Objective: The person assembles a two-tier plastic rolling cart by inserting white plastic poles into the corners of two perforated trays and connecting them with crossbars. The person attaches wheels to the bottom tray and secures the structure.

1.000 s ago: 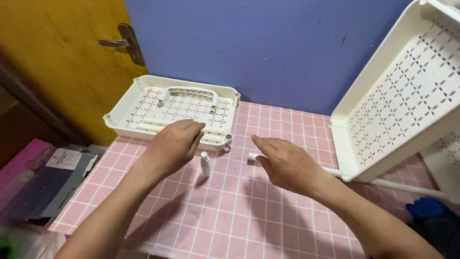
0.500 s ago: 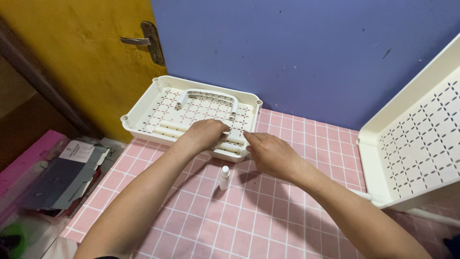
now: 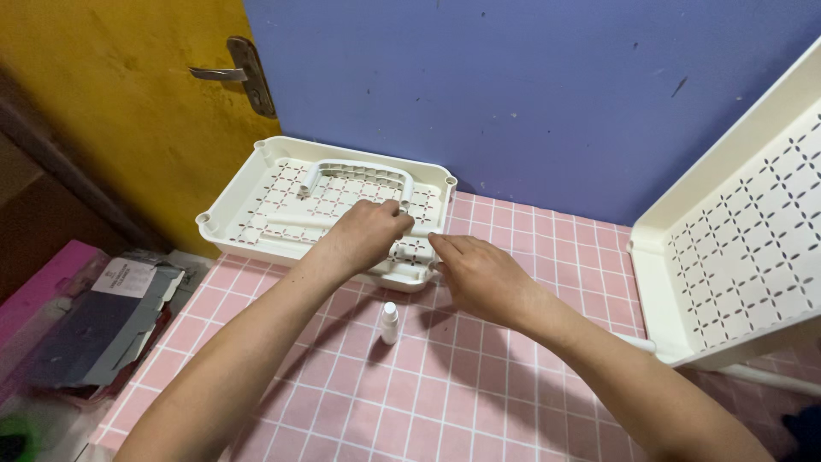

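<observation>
The person's left hand [image 3: 369, 233] lies curled over the near right part of a cream perforated tray [image 3: 256, 184], which rests flat on the pink tiled floor [image 3: 479, 402] against the blue wall [image 3: 513, 94]. The fingers are bent together over a thin white rod [image 3: 299, 222] lying across the tray bed; whether they actually clamp the rod cannot be told, since the knuckles hide the contact. The right hand [image 3: 479, 272] sits just right of it, at the tray's near right corner, fingers stretched out and lightly apart, their tips touching the tray rim; it grips nothing visible.

Inside the tray, at its far side, lies a white handle-shaped piece [image 3: 355, 175]. 1 small white peg [image 3: 390, 322] stands upright on the floor just near of the tray, between the 2 forearms, touching neither.

To the right, a second, larger perforated tray [image 3: 744, 248] leans tilted on its edge, well apart from the hands. Another white rod [image 3: 770, 376] lies on the floor beneath it. To the far left is a yellow door [image 3: 111, 103] with a metal handle [image 3: 239, 68]. At the near left edge, off the tiles, lies a heap of dark and pink flat packages [image 3: 77, 316].
</observation>
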